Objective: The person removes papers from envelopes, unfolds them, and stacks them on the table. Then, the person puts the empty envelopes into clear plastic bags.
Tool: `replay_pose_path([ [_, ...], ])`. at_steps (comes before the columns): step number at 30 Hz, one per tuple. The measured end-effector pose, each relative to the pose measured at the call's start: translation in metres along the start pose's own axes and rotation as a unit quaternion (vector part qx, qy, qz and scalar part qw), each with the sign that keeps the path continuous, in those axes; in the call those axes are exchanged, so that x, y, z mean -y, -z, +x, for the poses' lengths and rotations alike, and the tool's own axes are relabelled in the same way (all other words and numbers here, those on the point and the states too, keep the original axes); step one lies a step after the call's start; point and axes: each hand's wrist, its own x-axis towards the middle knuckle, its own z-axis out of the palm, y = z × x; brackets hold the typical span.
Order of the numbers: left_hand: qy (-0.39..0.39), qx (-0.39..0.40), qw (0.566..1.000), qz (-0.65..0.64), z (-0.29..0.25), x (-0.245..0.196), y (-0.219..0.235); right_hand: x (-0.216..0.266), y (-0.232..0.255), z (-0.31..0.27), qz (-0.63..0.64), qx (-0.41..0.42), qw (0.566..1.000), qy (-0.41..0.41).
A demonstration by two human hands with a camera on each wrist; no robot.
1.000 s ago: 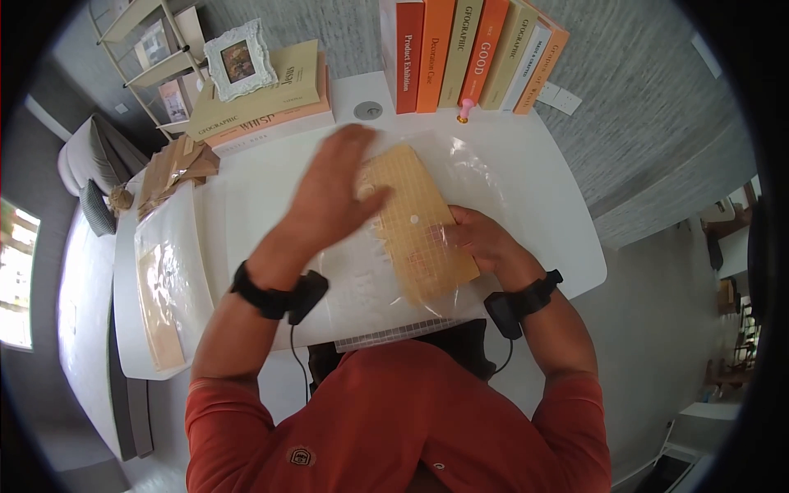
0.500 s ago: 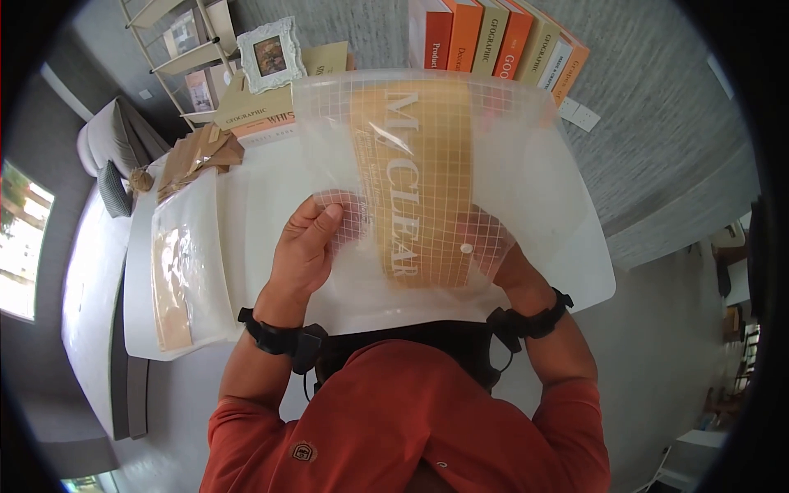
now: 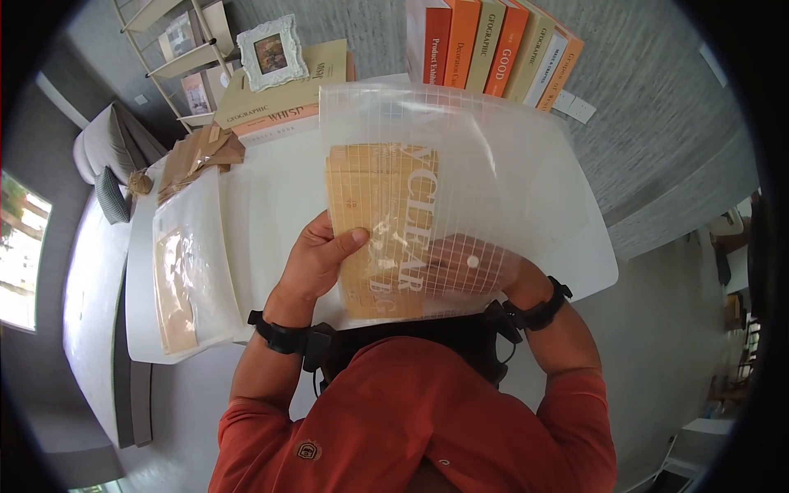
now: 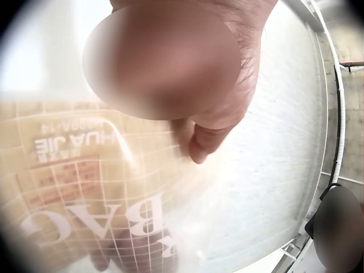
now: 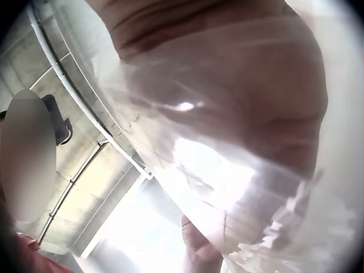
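Observation:
A large clear bag (image 3: 526, 156) with grid lines and white lettering is held up over the table. A tan paper pack (image 3: 345, 193) shows through its left part, the lettering crossing its right side. My left hand (image 3: 316, 255) pinches the left edge of bag and pack, thumb on top; the other fingers are hidden behind. Seen through the plastic, my right hand (image 3: 477, 263) has fingers pointing left, near the pack's right edge. Plastic covers the right hand (image 5: 239, 96) in the right wrist view; whether it is inside or behind the bag is unclear.
Another clear sleeve (image 3: 209, 263) with tan paper lies at the table's left. Brown paper pieces (image 3: 193, 160) are behind it. Stacked books (image 3: 329, 70) with a white picture frame (image 3: 246, 51) stand back left; upright books (image 3: 464, 45) are at the back.
The tan pack has shifted left and down, and the bag's top edge is slightly lower. The left thumb now lies over the pack's left edge. Earlier, both hands handled the pack flatter on the table.

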Motion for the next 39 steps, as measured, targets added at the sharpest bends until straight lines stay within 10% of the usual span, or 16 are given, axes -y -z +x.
replay_pose_path([
  [4,-0.073,-0.064,0.995,0.019,-0.025,-0.02,0.006,0.057,0.0,-0.026,0.057,-0.158,0.986,0.011],
  [7,-0.23,-0.12,0.961,0.097,-0.072,-0.076,0.028,0.099,0.01,-0.076,0.077,-0.38,0.886,0.254],
  [9,-0.272,-0.154,0.938,0.149,-0.118,-0.123,0.07,0.094,0.017,-0.099,0.219,-0.35,0.809,0.418],
  [14,-0.281,-0.231,0.919,0.153,-0.208,-0.204,0.151,0.084,0.005,-0.034,0.155,-0.345,0.895,0.235],
  [19,-0.222,-0.28,0.928,0.107,-0.225,-0.182,0.176,0.113,-0.049,0.086,0.157,-0.063,0.977,0.129],
  [27,-0.155,-0.306,0.93,0.131,-0.226,-0.175,0.182,0.154,-0.142,0.22,0.151,0.151,0.974,0.07],
  [32,0.014,-0.376,0.855,0.355,-0.217,-0.22,0.217,0.152,-0.156,0.262,0.064,0.09,0.994,0.0],
  [35,0.219,-0.378,0.682,0.586,-0.202,-0.225,0.261,0.138,-0.149,0.269,-0.101,-0.023,0.995,0.007],
  [37,0.191,-0.402,0.756,0.48,-0.199,-0.207,0.273,0.113,-0.149,0.275,-0.145,-0.103,0.983,0.04],
  [39,0.216,-0.396,0.715,0.535,-0.191,-0.198,0.273,0.097,-0.149,0.293,-0.066,-0.087,0.994,-0.011],
])
